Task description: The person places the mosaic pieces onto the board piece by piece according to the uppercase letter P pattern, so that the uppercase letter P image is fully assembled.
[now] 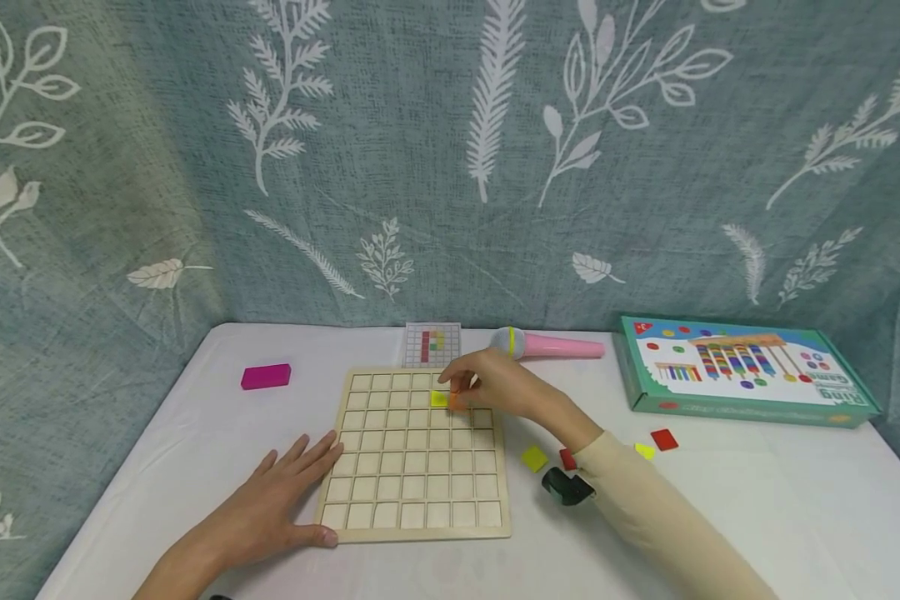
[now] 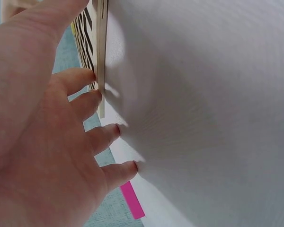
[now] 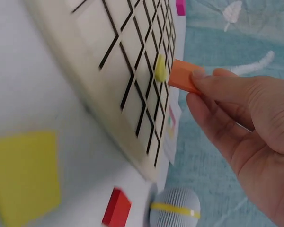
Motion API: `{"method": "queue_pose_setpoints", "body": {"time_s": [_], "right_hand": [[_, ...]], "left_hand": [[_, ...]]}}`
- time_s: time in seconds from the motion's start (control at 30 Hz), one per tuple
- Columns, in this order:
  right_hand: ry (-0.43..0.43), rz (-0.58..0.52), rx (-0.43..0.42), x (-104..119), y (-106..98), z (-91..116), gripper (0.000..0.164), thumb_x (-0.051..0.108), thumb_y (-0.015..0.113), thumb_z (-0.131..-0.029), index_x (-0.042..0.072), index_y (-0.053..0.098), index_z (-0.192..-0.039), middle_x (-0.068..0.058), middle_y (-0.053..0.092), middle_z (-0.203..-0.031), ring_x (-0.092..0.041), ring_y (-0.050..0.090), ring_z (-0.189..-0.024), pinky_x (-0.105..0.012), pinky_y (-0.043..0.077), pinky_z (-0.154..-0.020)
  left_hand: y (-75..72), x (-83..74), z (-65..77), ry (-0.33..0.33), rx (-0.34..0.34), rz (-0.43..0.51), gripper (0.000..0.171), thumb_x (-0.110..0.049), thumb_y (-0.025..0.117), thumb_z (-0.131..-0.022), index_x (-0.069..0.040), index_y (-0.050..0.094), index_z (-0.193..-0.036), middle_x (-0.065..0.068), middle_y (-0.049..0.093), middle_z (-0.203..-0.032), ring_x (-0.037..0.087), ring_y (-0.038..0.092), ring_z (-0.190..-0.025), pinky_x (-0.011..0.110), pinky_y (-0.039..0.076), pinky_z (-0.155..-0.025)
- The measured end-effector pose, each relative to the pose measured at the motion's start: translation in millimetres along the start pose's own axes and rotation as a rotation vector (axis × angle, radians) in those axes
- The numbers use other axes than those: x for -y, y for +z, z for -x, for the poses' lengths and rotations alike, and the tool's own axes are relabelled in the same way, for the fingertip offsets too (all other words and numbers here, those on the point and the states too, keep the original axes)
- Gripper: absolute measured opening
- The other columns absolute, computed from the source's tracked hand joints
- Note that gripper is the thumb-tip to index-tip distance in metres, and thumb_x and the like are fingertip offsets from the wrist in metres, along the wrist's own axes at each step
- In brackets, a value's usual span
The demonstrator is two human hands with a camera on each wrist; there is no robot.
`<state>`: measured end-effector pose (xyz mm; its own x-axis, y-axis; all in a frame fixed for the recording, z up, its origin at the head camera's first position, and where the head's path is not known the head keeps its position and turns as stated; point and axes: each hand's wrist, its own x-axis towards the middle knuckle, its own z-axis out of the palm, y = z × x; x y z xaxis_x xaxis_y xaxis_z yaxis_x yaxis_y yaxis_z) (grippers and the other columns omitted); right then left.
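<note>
A wooden grid board (image 1: 412,533) lies on the white table. My right hand (image 1: 498,385) pinches an orange square tile (image 3: 183,74) between thumb and fingers, over the upper right cells of the board. Just left of it, a yellow tile (image 1: 438,398) sits in a cell near the board's top. My left hand (image 1: 270,500) rests at the board's left edge with fingers spread, thumb at the lower left corner. In the left wrist view its fingertips (image 2: 114,130) reach the board's side and the tabletop.
Behind the board lies a printed pattern card (image 1: 432,344), beside a pink microphone (image 1: 562,346). A boxed game (image 1: 750,371) stands at the back right. Loose yellow (image 1: 535,458) and red tiles (image 1: 664,439) lie to the right, near a dark green object (image 1: 565,486). A magenta block (image 1: 266,377) is at left.
</note>
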<state>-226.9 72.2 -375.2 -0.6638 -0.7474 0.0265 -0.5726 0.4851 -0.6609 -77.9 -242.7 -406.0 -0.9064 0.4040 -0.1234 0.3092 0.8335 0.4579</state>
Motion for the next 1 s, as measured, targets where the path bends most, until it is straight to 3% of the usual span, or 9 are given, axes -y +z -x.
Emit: {"method": "queue_pose_setpoints", "body": {"time_s": [0.53, 0.73, 1.0], "right_hand": [[-0.048, -0.104, -0.019, 2, 22, -42, 0.030, 0.000, 0.070, -0.088, -0.001, 0.067, -0.118, -0.007, 0.069, -0.095, -0.018, 0.066, -0.090, -0.019, 0.054, -0.077], [-0.039, -0.068, 0.004, 5, 28, -47, 0.031, 0.000, 0.069, -0.089, -0.002, 0.066, -0.120, -0.008, 0.070, -0.095, -0.018, 0.067, -0.087, -0.019, 0.053, -0.072], [0.013, -0.063, 0.014, 6, 28, -47, 0.030, -0.001, 0.068, -0.089, 0.000, 0.066, -0.119, -0.007, 0.069, -0.094, -0.017, 0.067, -0.086, -0.020, 0.053, -0.075]], "left_hand": [[1.1, -0.1, 1.5, 0.004, -0.012, 0.008, 0.107, -0.068, 0.071, -0.067, -0.007, 0.041, -0.149, 0.011, 0.032, -0.158, 0.048, 0.022, -0.142, 0.071, 0.015, -0.108], [1.8, 0.3, 1.3, 0.003, -0.012, 0.012, 0.107, -0.069, 0.070, -0.067, -0.007, 0.041, -0.149, 0.011, 0.031, -0.158, 0.049, 0.022, -0.142, 0.072, 0.015, -0.108], [1.8, 1.2, 2.4, 0.012, -0.020, 0.012, 0.105, -0.068, 0.070, -0.069, -0.007, 0.040, -0.149, 0.011, 0.031, -0.158, 0.049, 0.022, -0.142, 0.071, 0.015, -0.108]]}}
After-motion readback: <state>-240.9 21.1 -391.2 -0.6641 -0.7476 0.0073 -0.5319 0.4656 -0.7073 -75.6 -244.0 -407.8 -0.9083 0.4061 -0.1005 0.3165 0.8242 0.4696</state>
